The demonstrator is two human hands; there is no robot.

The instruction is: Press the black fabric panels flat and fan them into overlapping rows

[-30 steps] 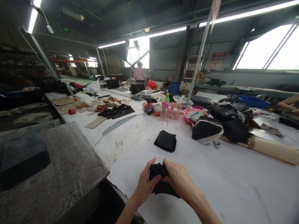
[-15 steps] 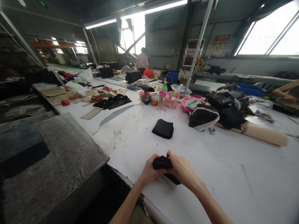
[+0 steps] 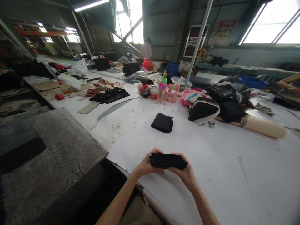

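Observation:
Both of my hands grip one stack of thin black fabric pieces (image 3: 167, 160) just above the white table (image 3: 222, 162), near its front edge. My left hand (image 3: 145, 165) is closed on the stack's left end, thumb on top. My right hand (image 3: 186, 174) is closed on its right end from below. The stack lies flat and level, edges toward me. A second folded pile of black fabric (image 3: 162, 122) rests on the table a short way beyond my hands.
A grey felt-covered slab (image 3: 53, 156) sits at the left with a dark gap beside the table. Farther back stand bottles and jars (image 3: 154, 90), a pink basket (image 3: 191, 101), heaped black bags (image 3: 220, 107) and a cardboard roll (image 3: 260, 126). A person (image 3: 146, 50) works far off.
My hands have spread apart along the black stack, which was bunched between them and now lies flat and level. The camera has tilted downward.

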